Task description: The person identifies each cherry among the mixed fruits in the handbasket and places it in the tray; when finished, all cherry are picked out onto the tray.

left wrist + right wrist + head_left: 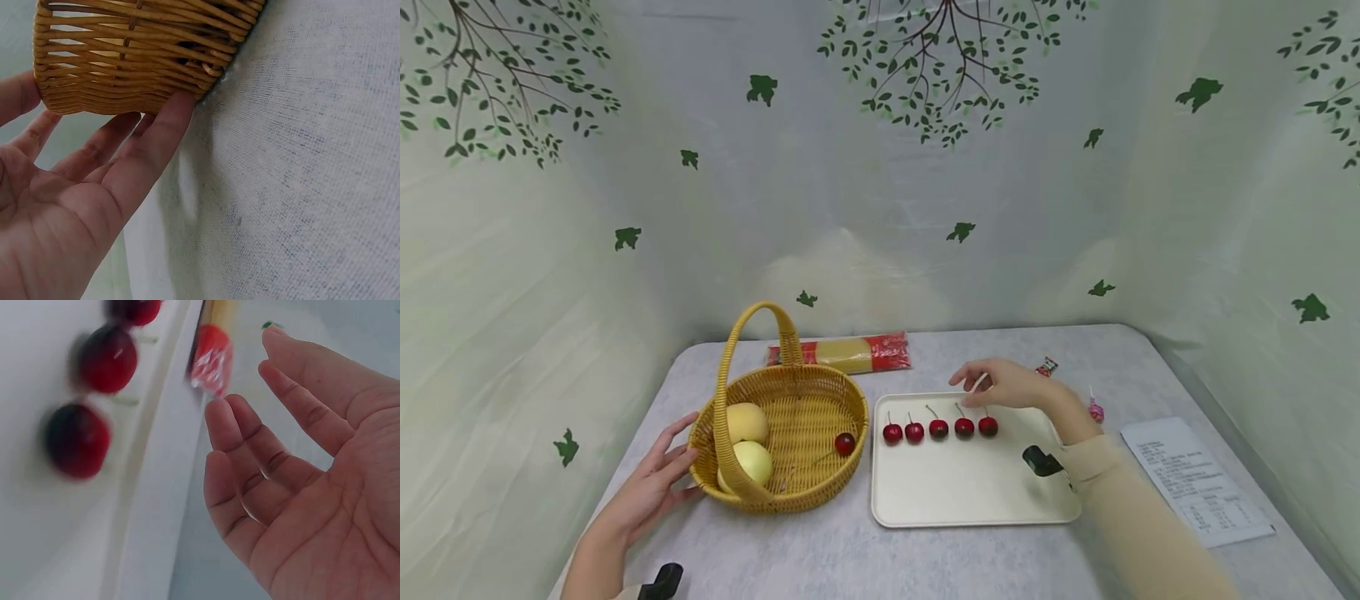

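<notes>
My left hand touches the left side of a yellow wicker basket with extended fingers; in the left wrist view the fingertips rest against its woven wall. Two pale yellow round fruits and one dark red cherry lie inside the basket. My right hand hovers over the far edge of a cream tray, its fingers loosely bent and holding nothing. A row of several cherries with stems sits on the tray, just below that hand. The right wrist view shows the nearest cherries apart from the fingers.
A red and yellow plastic packet lies behind the basket. Right of the tray are a wrapped candy, a pink lollipop and a printed white sheet. Pale curtains with leaf prints surround the table.
</notes>
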A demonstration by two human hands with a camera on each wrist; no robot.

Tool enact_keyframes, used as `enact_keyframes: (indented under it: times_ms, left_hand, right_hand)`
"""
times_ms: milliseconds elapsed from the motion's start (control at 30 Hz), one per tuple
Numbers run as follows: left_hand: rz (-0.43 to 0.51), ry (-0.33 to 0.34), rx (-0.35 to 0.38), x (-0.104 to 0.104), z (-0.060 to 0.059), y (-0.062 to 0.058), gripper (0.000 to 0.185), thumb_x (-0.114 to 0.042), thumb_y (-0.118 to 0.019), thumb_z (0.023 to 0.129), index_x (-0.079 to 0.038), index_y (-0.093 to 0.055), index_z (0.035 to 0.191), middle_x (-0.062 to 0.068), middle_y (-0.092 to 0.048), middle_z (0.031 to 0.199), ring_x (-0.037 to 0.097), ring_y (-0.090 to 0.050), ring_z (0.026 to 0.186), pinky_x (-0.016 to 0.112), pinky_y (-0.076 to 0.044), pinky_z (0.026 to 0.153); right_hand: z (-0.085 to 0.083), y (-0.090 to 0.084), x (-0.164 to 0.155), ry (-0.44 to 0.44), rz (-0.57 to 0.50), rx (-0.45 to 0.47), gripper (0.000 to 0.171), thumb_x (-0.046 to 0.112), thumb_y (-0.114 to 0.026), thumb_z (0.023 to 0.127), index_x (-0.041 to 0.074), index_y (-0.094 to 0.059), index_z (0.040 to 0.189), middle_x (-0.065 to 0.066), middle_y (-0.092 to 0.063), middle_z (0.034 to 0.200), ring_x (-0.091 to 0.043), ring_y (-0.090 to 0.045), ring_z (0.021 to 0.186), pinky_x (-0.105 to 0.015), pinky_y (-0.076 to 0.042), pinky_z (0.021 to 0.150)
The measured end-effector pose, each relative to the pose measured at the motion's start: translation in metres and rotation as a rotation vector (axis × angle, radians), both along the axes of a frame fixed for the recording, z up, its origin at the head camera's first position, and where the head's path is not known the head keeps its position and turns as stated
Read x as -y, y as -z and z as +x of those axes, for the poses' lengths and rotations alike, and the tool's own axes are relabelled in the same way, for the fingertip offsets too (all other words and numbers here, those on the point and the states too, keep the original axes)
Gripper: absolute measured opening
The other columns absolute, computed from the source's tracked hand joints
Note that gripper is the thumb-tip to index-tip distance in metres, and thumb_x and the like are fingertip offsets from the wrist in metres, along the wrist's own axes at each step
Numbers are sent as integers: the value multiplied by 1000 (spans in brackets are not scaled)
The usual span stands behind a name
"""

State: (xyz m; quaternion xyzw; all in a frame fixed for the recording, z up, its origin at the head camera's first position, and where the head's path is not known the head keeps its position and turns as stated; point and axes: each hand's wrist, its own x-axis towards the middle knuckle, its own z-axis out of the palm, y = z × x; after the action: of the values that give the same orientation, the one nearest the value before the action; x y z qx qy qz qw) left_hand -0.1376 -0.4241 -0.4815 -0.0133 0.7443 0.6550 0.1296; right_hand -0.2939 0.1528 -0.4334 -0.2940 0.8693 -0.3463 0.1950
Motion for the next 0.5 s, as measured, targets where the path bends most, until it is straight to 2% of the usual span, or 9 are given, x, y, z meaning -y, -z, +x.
enact_keyframes:
  times_ms: [167,300,500]
  left_hand:
    - [19,15,-4,0,0,-1,63,-26,-45,118,-36,-12,171,-20,-58,134,-4,-62,123,43,-59,100]
    - [49,36,-18,0,2,-3,64,-23,-43,118,-33,-11,172,-20,-61,132,-3,-63,122,40,-60,96]
    - [40,21,-3,-1,4,-5,65,-25,-44,118,-32,-10,172,-20,-61,132,-3,-63,122,40,-61,96]
  right_hand:
    - [0,-18,36,-47,21,30,35,26,-76,102,17,-70,135,-16,-70,131,-24,-71,115,-44,-59,97]
    - [1,-31,67,-102,34,47,33,28,-76,102,21,-70,135,-9,-71,127,-24,-71,115,-42,-60,97]
    - [0,-47,113,-226,48,20,36,27,-76,102,17,-70,137,-6,-71,126,-21,-70,114,-38,-59,100]
